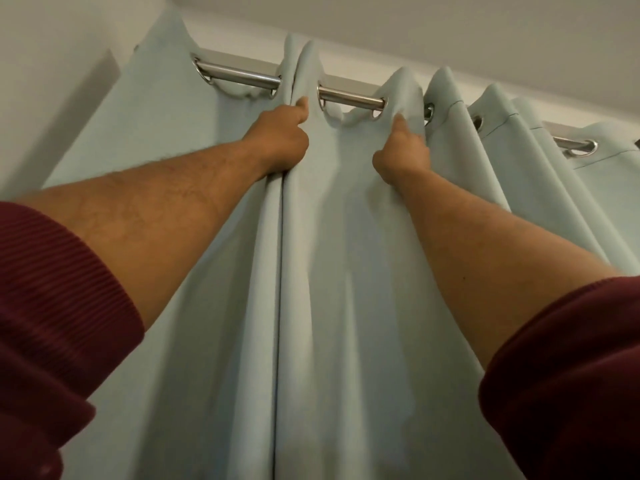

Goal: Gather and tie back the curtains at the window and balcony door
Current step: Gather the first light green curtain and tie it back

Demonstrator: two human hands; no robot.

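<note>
Left hand [280,142] and right hand [401,152] are each gripping a curtain [346,271] fold just below the rod [349,98], positioned for sliding the eyelets together.

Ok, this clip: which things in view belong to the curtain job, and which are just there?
Part of the job:
- left hand, gripping a curtain fold
- right hand, pinching the next fold
- curtain, pale green, hung by eyelets
- rod, metal, carrying the eyelets

Just there:
- wall
- ceiling
- red sleeves, pushed up both arms
</note>
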